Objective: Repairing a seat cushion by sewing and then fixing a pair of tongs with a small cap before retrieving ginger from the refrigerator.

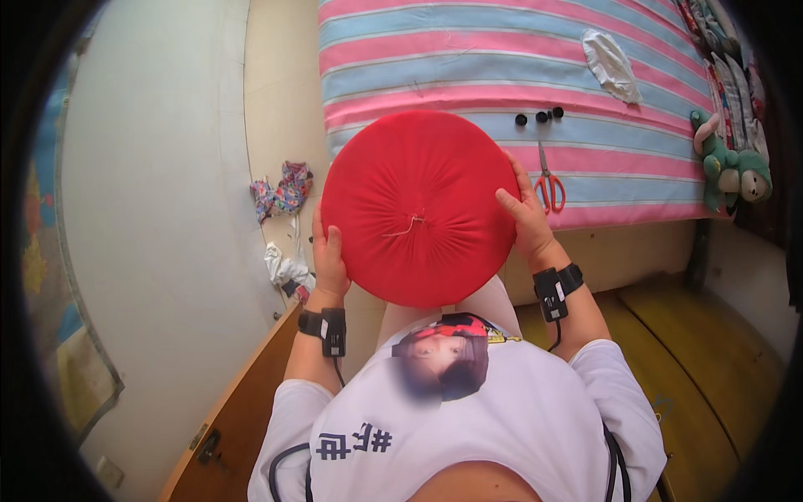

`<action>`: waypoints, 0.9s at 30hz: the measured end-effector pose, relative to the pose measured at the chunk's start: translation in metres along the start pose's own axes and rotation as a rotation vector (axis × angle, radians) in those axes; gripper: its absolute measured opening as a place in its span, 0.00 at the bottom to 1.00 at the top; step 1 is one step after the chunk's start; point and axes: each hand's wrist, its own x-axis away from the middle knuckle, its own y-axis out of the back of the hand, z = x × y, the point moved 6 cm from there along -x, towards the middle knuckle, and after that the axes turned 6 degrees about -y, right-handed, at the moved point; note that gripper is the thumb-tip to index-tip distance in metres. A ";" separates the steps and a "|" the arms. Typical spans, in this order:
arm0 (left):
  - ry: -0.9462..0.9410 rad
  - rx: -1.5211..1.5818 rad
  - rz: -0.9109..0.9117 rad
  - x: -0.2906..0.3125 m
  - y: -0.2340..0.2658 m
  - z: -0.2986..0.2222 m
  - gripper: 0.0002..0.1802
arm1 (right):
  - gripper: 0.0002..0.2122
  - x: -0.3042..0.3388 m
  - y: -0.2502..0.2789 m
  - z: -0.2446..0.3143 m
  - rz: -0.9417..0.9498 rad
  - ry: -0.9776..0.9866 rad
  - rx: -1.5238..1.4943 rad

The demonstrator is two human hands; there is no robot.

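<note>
Here, the cushion [420, 188] (scissors [545, 173] nearby) partly hides striped cloth [493, 63].

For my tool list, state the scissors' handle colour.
The scissors' handles are orange-red, seen best in the head view.

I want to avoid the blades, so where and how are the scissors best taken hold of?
Probably by the orange handles, coming from the person's side: the scissors lie flat, handle loops toward the near edge of the striped sheet, blades pointing away.
</note>
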 end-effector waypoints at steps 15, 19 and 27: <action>-0.611 -1.657 0.585 -0.009 -0.141 -0.009 0.32 | 0.25 -0.002 0.027 -0.015 -0.287 0.204 0.413; -0.595 -1.662 0.597 -0.007 -0.149 -0.005 0.32 | 0.19 -0.033 0.114 -0.041 -0.515 -0.071 0.456; -0.566 -1.705 0.576 -0.017 -0.142 0.003 0.29 | 0.29 -0.147 0.218 -0.069 -0.754 -0.113 0.928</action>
